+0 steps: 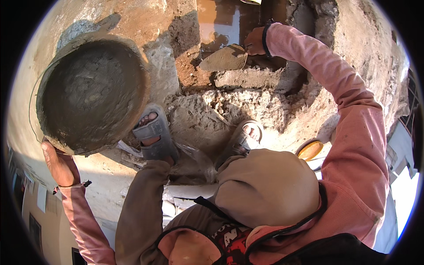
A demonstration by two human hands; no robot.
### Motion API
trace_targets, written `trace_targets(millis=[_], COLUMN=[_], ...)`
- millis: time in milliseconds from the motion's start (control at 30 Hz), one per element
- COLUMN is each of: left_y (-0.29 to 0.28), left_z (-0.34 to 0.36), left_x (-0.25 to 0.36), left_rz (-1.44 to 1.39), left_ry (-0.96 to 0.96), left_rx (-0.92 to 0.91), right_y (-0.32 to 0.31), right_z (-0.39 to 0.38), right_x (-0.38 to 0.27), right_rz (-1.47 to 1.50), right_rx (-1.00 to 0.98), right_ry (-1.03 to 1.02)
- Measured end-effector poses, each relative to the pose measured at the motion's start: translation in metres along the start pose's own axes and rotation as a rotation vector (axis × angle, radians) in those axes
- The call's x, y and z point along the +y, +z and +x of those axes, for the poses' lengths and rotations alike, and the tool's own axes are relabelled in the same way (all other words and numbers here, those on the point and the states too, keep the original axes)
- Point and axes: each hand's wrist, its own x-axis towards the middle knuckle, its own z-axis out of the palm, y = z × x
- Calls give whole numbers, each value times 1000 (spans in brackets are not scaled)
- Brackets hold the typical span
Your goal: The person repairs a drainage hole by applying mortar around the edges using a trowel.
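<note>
My left hand [59, 163] grips the near rim of a round, shallow pan [92, 90] on the left, coated inside with wet grey mortar; a thin wire handle hangs at its left side. Up ahead, my right hand [255, 42] is closed on a mortar-smeared trowel [223, 59], its handle hidden by my fingers. The trowel's blade lies over a hollow with muddy water [216, 22], just beyond a low, rough mortared ledge [247, 77].
My sandaled feet [150, 132] stand on broken, dusty masonry [190, 115]. An orange round container [310, 151] lies right of my knee. A pale rough concrete surface [362, 53] borders the hollow on the right. A small pale object [251, 1] shows at the top edge.
</note>
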Motion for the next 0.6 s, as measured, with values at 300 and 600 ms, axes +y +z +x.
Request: trace_targets(millis=[300, 600], left_y=[6, 4], left_z=[1, 3], left_x=[5, 5], left_rz=[12, 21], left_ry=[29, 21], left_rx=[-19, -36], right_y=[137, 151], right_z=[-18, -117], right_x=[75, 101], right_rz=[-388, 29], right_rx=[-408, -271], right_ry=[-209, 112])
